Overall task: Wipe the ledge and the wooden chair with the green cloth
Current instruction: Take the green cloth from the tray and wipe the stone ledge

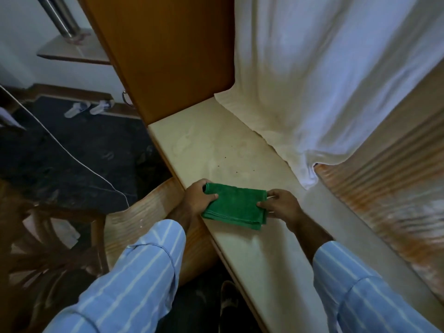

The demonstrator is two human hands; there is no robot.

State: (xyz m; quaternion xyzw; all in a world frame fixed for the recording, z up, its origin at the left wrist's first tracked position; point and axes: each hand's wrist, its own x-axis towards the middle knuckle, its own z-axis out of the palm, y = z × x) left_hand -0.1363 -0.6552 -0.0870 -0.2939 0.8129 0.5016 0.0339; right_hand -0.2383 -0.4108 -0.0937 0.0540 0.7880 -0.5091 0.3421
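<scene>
Lying folded on the ledge (242,150), the green cloth (236,205) is pinched at both ends — left hand (198,197), right hand (280,204), each grip clamped on it

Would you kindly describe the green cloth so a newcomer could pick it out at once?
Find the long cream ledge running below the white curtain. At its near part, the left hand and right hand hold a folded green cloth between them, the only bright green thing there.

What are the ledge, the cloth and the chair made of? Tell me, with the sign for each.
Ledge: likely polished stone or marble; pale, smooth, faintly veined.
Green cloth: soft terry or microfibre; fuzzy nap, folded layers, held by both hands.
Wooden chair: light wood, seemingly varnished; visible grain lines.
</scene>
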